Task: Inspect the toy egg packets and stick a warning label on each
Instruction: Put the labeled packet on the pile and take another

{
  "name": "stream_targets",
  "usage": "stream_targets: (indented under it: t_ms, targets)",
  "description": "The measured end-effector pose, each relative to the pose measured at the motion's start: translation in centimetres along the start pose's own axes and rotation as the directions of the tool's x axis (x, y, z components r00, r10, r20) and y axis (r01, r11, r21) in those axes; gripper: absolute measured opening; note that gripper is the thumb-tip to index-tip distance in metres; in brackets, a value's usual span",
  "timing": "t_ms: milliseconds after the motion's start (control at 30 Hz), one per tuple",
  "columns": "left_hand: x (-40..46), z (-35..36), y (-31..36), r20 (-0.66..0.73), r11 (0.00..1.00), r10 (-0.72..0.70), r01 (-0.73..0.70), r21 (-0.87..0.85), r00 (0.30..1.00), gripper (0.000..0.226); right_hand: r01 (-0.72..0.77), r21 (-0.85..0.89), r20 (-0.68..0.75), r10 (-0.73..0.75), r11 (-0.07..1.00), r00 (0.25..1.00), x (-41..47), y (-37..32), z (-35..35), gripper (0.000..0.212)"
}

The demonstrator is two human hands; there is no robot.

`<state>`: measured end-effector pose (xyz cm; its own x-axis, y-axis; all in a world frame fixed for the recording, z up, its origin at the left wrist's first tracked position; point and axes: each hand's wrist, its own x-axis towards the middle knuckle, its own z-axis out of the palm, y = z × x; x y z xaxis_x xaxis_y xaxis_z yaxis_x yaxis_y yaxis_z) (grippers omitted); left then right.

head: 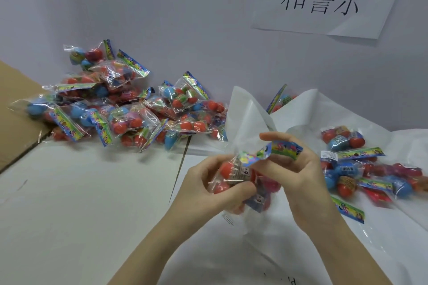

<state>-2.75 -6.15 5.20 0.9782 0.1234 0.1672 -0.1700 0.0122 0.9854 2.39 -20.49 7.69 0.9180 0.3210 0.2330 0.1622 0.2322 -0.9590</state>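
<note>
Only the head view to go on, so here's what it gives you. The packet (245, 176) is up in the air between both hands, just above the white plastic sheet (301, 250) on the worktop (81, 192), and I'd say this is the inspection step, with the label yet to go on.

To do it well I reckon you want to turn the packet slowly so every egg passes in front of you, check the seal under the colourful header strip (284, 148), and keep the film flat enough to take a sticker without wrinkles. Don't squeeze hard, crinkly film creases easily.

Grip-wise: the left hand (208, 190) is curled around the egg end, fingers wrapped on the film with the thumb on top. The right hand (298, 173) pinches the header strip between thumb and fingertips, so both are clamped on the same packet, neither one slack.

The big heap of packets (120, 104) sits against the wall on the left, partly on a cardboard flap (16, 109). A smaller pile (361, 169) lies on the right, and one there shows a white warning label (328, 154), so that's probably the done side
</note>
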Motion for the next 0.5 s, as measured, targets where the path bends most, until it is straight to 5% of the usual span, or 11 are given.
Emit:
stream_targets:
  t_ms: [167,367,500]
  targets:
    - [-0.01,-0.29,0.01,0.087,0.998,-0.047,0.043,0.047,0.995,0.028,0.018,0.065,-0.102,-0.011,0.998,0.995,0.06,0.16,0.13,0.02]
    - [0.37,-0.26,-0.17,-0.138,0.998,0.007,-0.016,-0.066,0.99,0.02,-0.099,0.059,0.051,0.096,0.993,0.994,0.29,-0.1,0.31,0.066]
    - [0.23,0.02,-0.07,-0.153,0.989,0.031,-0.052,-0.138,0.988,0.024,-0.093,0.107,0.05,0.088,0.99,0.995,0.27,0.08,0.12,0.058]
